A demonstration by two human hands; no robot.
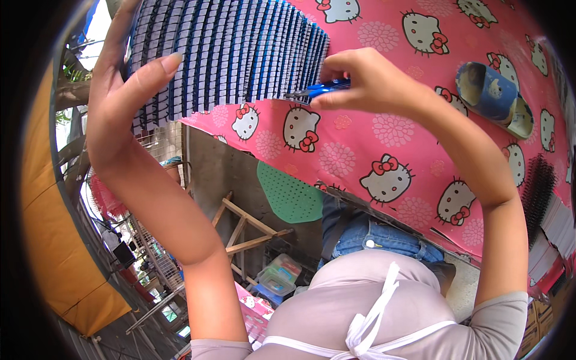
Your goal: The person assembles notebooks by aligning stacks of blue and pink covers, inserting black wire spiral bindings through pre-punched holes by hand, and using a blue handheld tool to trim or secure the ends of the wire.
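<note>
A long fanned row of wire-bound booklets [222, 57], white and blue with black wire loops along their edges, lies at the upper left of the pink table. My left hand [123, 84] wraps the row's left end, its thumb lying over the bound edges and its other fingers partly hidden. At the row's right end, my right hand [354, 81] is closed round small blue-handled pliers [327, 87]. The dark tip of the pliers reaches the lower corner of the booklets; whether it bites on a wire is too small to tell.
The pink table cover [342, 135] has a cartoon cat print. A blue cylindrical container [489, 90] lies at the right. Beyond my right elbow are black binding wires [538, 189] and stacked paper [558, 231]. Below the table edge are a green perforated seat [291, 192], a wooden frame [252, 219] and plastic tubs [279, 279].
</note>
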